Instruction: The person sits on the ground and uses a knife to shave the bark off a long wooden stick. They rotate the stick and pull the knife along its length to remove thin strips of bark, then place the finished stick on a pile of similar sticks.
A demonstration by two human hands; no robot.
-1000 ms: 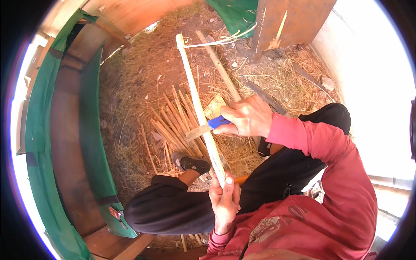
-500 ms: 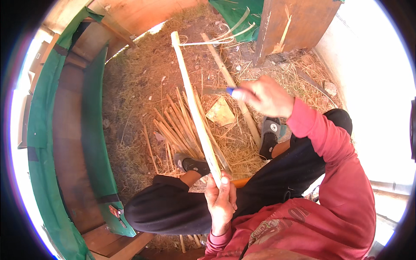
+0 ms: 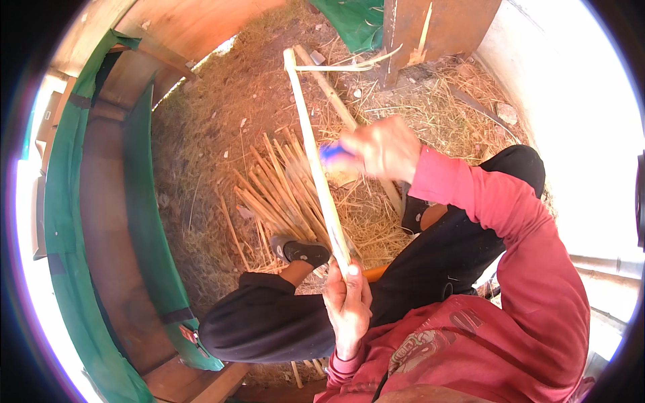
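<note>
My left hand (image 3: pixel 348 302) is closed around the near end of a long, pale, peeled wooden stick (image 3: pixel 313 158), which slants up and away from my lap. Thin curled shavings (image 3: pixel 346 67) hang off its far end. My right hand (image 3: pixel 388 149) grips a knife by its blue handle (image 3: pixel 332 154), close to the right side of the stick's middle. Motion blurs that hand, and I cannot make out the blade clearly. Below the stick, a bundle of split wooden sticks (image 3: pixel 275 191) lies on the ground by my left shoe (image 3: pixel 301 251).
A thicker pole (image 3: pixel 329 87) lies on the straw-strewn ground beyond the stick. An orange rod-like thing (image 3: pixel 376 273) shows beside my left hand. Green-covered wooden boards (image 3: pixel 144 201) stand at the left, a brown board (image 3: pixel 440 30) at the far right, and a pale wall (image 3: pixel 571 121) on the right.
My right hand has moved left and slightly nearer with the knife, up to the stick. The stick's far end has shifted right, and the shavings on it hang differently.
</note>
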